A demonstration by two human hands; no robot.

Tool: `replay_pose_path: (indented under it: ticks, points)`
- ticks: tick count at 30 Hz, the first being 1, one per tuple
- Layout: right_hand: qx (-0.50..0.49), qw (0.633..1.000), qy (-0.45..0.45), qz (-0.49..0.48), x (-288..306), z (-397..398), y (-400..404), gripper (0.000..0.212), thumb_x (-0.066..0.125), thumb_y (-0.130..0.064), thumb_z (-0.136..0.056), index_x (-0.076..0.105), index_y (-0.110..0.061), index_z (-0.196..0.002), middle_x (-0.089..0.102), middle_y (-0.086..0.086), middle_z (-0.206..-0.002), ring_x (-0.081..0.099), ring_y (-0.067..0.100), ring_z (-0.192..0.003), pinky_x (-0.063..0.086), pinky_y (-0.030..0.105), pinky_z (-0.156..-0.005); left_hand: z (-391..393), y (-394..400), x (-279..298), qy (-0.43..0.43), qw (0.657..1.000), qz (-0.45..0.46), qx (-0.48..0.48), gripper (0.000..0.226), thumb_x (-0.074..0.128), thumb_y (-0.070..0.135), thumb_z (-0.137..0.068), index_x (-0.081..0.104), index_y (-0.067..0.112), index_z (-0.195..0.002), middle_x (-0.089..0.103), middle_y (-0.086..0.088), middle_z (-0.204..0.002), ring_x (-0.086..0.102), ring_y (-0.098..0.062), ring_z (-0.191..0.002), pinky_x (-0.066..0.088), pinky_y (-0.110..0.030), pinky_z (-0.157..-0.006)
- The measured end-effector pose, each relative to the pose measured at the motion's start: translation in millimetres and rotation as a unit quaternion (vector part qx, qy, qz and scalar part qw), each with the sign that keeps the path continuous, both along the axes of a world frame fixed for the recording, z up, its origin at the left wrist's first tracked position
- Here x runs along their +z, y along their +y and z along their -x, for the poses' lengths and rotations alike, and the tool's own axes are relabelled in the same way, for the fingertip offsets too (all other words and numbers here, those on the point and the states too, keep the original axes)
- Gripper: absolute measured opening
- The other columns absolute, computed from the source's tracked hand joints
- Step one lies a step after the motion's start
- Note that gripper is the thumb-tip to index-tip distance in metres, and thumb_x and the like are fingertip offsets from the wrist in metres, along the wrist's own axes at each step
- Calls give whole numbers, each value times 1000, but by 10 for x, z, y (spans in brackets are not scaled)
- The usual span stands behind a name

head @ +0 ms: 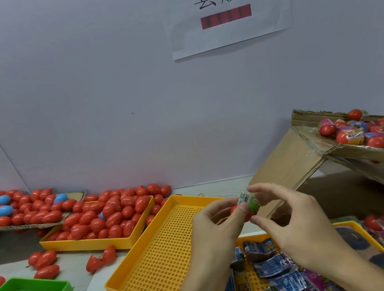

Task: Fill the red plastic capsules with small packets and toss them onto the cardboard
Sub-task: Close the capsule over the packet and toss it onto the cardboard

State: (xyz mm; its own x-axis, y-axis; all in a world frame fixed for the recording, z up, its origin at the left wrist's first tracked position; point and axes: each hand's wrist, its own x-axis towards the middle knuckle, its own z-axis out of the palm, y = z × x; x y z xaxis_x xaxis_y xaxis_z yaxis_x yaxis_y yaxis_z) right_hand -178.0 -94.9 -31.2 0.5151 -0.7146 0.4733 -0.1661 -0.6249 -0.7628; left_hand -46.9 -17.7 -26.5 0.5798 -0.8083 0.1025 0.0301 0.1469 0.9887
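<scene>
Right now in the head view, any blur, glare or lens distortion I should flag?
Head view: even, soft lighting, faint shadows; small glare spots on the red capsules; wide-angle bowing at the wall seam on the left; both hands, left hand and right hand, slightly soft, and the packets at the bottom edge blurred.

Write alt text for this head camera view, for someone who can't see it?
Two hands meet above an empty yellow perforated tray: the left hand holds a red capsule while the right hand pinches a small green packet at its opening. Red capsules fill another yellow tray left; a slanted cardboard sheet right holds finished ones.
</scene>
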Motion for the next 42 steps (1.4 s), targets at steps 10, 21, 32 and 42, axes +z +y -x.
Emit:
replay_pose_path:
  ticks: [10,21,32,42]
  points:
    - [4,995,-95,-27,-3,6,-39,38,73,-14,-86,62,-43,-108,75,-22,-91,71,-1,-91,60,27,-80,8,-1,20,124,991,41,-19,20,75,9,-83,73,1,-101,76,-13,-100,73,-23,-99,59,-30,-86]
    - [0,992,-121,-46,-27,2,-47,37,73,-9,-85,65,-37,-107,76,-19,-90,72,1,-88,60,23,-78,5,-14,15,127,990,54,-25,26,79,18,-72,76,4,-94,76,-11,-96,73,-23,-98,58,-29,-85]
    - [6,994,-97,-55,-26,5,-53,26,74,-24,-86,68,-38,-107,73,-17,-92,69,12,-80,59,34,-70,21,14,13,-79,997,-4,9,20,84,25,-74,76,22,-92,76,0,-92,73,-14,-90,59,-30,-85]
    - [18,986,-123,-107,-23,16,-114,32,77,-16,-83,68,-34,-108,77,-11,-86,71,9,-78,56,20,-66,50,14,27,-168,986,-9,-13,21,85,22,-76,71,34,-86,73,16,-89,70,-3,-90,57,-21,-81]
